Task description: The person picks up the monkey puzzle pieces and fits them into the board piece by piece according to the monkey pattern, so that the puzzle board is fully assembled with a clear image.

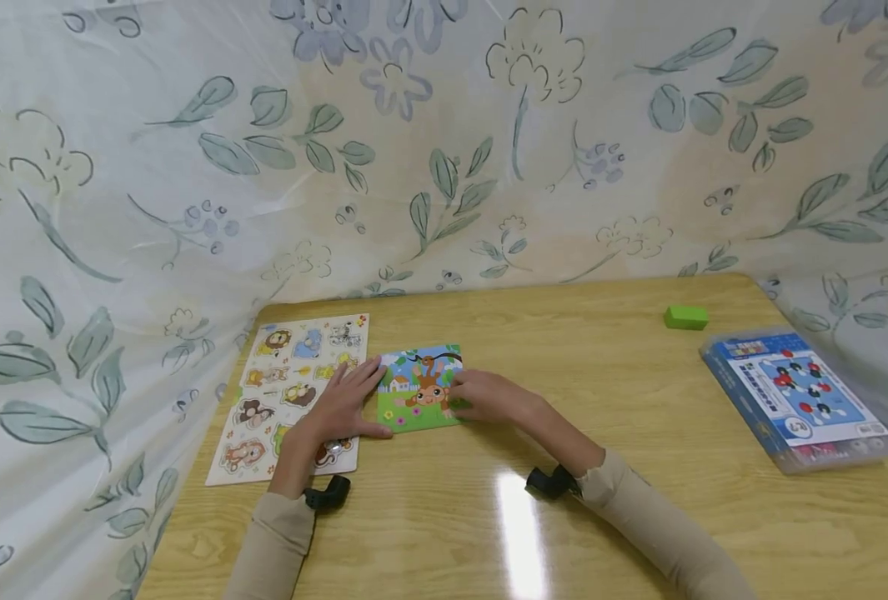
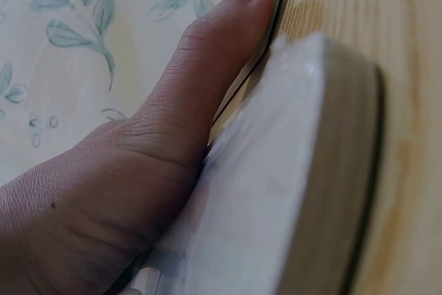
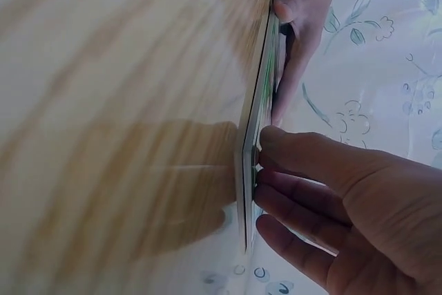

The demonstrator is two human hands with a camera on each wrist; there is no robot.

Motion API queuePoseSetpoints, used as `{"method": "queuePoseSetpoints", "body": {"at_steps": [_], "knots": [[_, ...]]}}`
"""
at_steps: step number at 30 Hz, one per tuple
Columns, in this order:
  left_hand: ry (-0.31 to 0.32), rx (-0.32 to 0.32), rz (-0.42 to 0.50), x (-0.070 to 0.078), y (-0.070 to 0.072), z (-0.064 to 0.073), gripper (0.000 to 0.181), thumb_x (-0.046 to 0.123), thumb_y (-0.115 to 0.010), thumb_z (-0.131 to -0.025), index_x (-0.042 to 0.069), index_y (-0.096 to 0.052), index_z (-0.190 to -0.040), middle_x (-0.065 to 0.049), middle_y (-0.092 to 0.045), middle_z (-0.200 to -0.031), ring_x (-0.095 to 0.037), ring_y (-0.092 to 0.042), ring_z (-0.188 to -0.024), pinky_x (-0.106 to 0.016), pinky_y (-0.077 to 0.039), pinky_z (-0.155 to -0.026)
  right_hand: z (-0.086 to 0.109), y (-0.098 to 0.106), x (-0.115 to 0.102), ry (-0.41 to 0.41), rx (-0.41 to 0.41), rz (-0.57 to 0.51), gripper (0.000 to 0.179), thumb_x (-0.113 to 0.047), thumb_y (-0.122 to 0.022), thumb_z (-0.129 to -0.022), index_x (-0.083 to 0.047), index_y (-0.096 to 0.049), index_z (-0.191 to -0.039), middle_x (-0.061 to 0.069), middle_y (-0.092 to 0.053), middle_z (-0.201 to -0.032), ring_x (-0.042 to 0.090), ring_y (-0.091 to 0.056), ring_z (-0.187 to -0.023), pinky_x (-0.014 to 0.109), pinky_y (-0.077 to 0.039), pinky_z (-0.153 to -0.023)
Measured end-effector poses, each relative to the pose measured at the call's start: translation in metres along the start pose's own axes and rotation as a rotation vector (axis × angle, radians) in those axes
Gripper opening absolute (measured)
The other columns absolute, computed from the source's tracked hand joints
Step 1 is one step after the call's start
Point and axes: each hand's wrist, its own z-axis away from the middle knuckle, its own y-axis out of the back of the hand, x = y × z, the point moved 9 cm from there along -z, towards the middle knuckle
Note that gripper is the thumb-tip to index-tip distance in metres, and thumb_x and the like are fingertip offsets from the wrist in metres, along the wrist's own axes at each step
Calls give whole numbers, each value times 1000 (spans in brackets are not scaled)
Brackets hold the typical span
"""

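Observation:
A square monkey puzzle (image 1: 409,417) lies flat on the wooden table. My left hand (image 1: 342,408) has its fingers spread, with fingertips at the puzzle's upper left edge and the thumb (image 2: 221,39) at its lower left corner. Part of that hand lies over a larger animal peg board (image 1: 286,396). At the puzzle's right side, my right hand (image 1: 489,396) curls inward. In the right wrist view, the thumb and fingertips (image 3: 273,195) pinch at a small part on the puzzle's face, mostly hidden between them. The puzzle's right edge (image 3: 243,191) shows beside them.
A green block (image 1: 686,317) sits toward the table's back right. A clear plastic case (image 1: 796,396) with a molecule picture lies at the right. Floral cloth (image 1: 444,167) hangs behind the table. Wrist cameras (image 1: 327,492) sit on both wrists.

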Motion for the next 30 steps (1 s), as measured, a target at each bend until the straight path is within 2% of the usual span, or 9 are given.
{"method": "queuePoseSetpoints", "body": {"at_steps": [6, 12, 17, 23, 30], "knots": [[-10, 21, -20, -1, 1, 0, 114, 72, -69, -71, 10, -25, -155, -12, -18, -163, -32, -20, -150, -60, -8, -120, 2, 3, -2, -13, -11, -7, 9, -13, -70, -89, -7, -74, -95, 8, -69, -108, 20, -66, -100, 28, -56, -88], [-10, -7, -14, -3, -3, -2, 116, 78, -63, -71, 11, -23, -156, -11, -17, -164, -31, -19, -151, -60, -7, -121, 3, 3, -6, -6, -58, 11, 12, -12, -67, -91, -6, -77, -94, 11, -71, -112, 23, -68, -105, 32, -56, -92], [-21, 20, -11, -3, -2, -4, 115, 77, -65, -71, 10, -25, -155, -11, -19, -163, -31, -21, -150, -60, -9, -120, 4, 3, -6, -20, -74, 17, 14, -16, -67, -91, -7, -78, -95, 11, -69, -115, 23, -67, -106, 32, -55, -92], [-15, -2, -31, -4, -6, -2, 116, 79, -63, -70, 11, -24, -156, -11, -18, -163, -31, -20, -150, -60, -10, -120, 6, 1, -7, -2, -84, 15, 17, -18, -66, -93, -7, -78, -95, 10, -68, -114, 22, -65, -105, 30, -55, -90], [-23, 19, -51, -2, 2, -2, 113, 76, -66, -71, 11, -26, -155, -11, -20, -163, -30, -22, -150, -61, -9, -120, 6, 3, -6, -13, -69, 7, 17, -19, -67, -92, -6, -78, -98, 10, -68, -113, 22, -65, -104, 31, -56, -89]]}}
